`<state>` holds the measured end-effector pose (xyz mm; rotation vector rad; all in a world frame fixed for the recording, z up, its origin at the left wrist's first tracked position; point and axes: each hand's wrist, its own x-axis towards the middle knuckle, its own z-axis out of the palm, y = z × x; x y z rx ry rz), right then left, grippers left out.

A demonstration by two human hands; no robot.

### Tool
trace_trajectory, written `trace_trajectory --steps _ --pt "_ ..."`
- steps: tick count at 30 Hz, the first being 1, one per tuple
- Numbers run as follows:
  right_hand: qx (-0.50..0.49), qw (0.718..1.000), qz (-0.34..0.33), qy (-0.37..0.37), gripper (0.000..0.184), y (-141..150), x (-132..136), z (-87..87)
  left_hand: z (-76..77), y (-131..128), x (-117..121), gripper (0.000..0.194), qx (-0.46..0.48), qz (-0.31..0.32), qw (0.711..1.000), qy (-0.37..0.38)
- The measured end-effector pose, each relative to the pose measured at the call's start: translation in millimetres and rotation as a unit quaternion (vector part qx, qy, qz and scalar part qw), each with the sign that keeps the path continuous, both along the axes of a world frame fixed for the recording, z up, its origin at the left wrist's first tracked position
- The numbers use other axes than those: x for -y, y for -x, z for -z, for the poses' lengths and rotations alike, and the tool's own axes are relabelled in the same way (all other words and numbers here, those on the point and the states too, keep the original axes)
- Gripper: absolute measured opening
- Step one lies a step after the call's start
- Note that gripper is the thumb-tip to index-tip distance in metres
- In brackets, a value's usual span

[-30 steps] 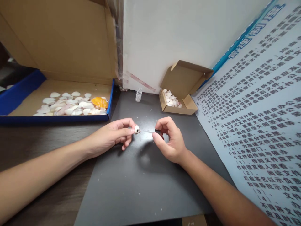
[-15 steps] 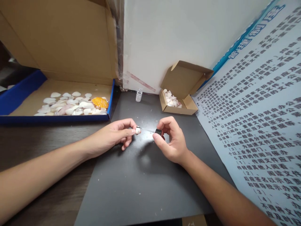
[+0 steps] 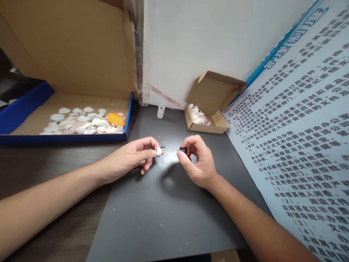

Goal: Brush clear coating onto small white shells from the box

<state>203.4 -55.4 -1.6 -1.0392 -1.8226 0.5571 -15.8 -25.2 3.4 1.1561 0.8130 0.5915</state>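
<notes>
My left hand (image 3: 141, 153) pinches a small white shell (image 3: 159, 151) between thumb and fingertips. To the right, my right hand (image 3: 197, 160) grips a black cap (image 3: 183, 150) with a thin pale stem reaching leftward from it. A dark brush tip (image 3: 163, 147) at the stem's far end lies at the shell's upper right edge; whether they touch I cannot tell. Behind both hands a small clear bottle (image 3: 160, 111) with a printed label stands upright, with no cap on it.
At left an open blue-edged box (image 3: 89, 137) holds many white shells and one orange scallop shell (image 3: 116, 119). A small open cardboard box (image 3: 209, 128) with pale shells stands at back right. A white wall (image 3: 191, 43) and a printed board (image 3: 289, 120) bound the dark table (image 3: 147, 218).
The black cap has turned slightly in my right hand and its brush end has shifted a little at the shell. The shell shows a plainer white side now. Both arms stay put.
</notes>
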Motion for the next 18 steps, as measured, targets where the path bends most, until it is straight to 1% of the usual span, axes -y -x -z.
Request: trace_trajectory --steps 4,8,12,15,18 --pt "-0.004 1.0 -0.018 -0.002 0.013 0.9 0.1 -1.0 -0.3 0.4 0.2 0.022 -0.003 0.005 1.0 -0.002" --pt "-0.007 1.0 0.01 0.003 0.016 1.8 0.1 -1.9 0.9 1.8 0.0 0.019 0.0 0.008 1.0 -0.005" --pt "-0.007 1.0 -0.017 -0.002 0.012 1.4 0.4 -2.5 2.0 2.1 -0.1 0.022 -0.001 0.007 1.0 0.01" --pt "0.006 1.0 -0.005 0.001 0.017 1.4 0.4 -2.6 2.1 1.6 -0.1 0.022 0.0 0.006 1.0 0.014" --pt "-0.01 1.0 -0.013 -0.007 0.014 1.3 0.2 -2.4 1.5 1.1 -0.1 0.021 0.007 -0.002 1.0 0.021"
